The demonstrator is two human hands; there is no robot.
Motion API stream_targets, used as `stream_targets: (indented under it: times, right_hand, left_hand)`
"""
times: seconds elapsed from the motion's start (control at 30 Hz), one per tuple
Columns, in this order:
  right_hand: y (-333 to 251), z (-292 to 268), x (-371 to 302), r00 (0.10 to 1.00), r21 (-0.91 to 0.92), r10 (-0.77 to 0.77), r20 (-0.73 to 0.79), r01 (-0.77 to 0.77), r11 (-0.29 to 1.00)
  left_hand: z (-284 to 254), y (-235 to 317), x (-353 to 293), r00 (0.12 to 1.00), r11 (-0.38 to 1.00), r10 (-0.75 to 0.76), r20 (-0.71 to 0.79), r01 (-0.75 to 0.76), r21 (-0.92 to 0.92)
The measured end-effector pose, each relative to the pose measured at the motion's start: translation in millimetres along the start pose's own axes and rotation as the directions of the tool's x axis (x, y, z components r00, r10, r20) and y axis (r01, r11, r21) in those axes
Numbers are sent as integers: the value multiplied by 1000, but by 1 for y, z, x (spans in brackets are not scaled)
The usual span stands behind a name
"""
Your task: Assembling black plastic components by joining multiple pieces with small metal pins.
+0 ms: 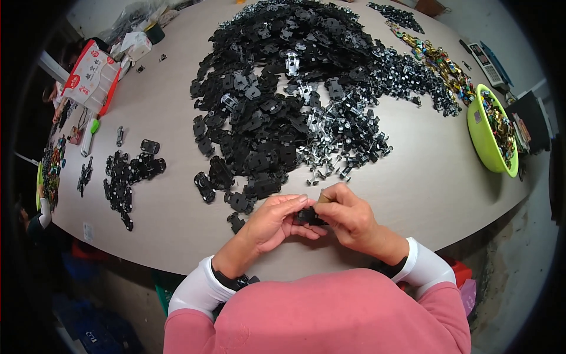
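Observation:
Near the front edge of the table my left hand (272, 223) holds a black plastic toy car chassis (308, 216) between its thumb and fingers. My right hand (352, 219) is pinched closed over the chassis's right end, its fingertips close against it. A small tan patch shows by those fingertips; whatever they pinch is hidden. Just beyond both hands lies a large heap of black car chassis (253, 112). Small wheel-and-axle sets (345, 138), with silver and black parts, spread along the heap's right side. A loose chassis (236, 223) lies beside my left wrist.
At left sits a cluster of chassis with wheels (121, 183). A green-and-white tool (89, 137) and a red-and-white package (91, 79) are farther out. Rightward stand a lime-green basin (480, 138) of colourful pieces, a strip of colourful parts (439, 62) and a calculator-like device (484, 64).

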State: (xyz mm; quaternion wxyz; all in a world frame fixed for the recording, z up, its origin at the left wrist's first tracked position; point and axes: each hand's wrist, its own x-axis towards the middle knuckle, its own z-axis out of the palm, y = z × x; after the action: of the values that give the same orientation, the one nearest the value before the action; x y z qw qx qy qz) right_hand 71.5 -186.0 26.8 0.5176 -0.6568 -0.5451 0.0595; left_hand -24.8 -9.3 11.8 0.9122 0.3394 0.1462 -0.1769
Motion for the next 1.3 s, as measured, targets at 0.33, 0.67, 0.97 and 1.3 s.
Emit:
stream_targets:
  times: [0.33, 0.67, 0.97, 1.3]
  right_hand:
    - [-9, -6, 1, 994, -26, -62, -90, 60, 998]
    - [-9, -6, -3, 998, -161, -50, 43, 56, 985]
    - [-12, 9, -4, 999, -176, 3, 49, 5, 984]
    - [-9, -3, -4, 1000, 111, -15, -13, 16, 994]
  left_hand:
    - [-6, -10, 1, 1000, 994, 10, 25, -8, -107]
    - [-1, -5, -1, 997, 999, 36, 68, -35, -10]
    - [10, -8, -9, 988, 964, 143, -63, -125, 233]
    - [-15, 18, -33, 776, 700, 597, -205, -379, 605]
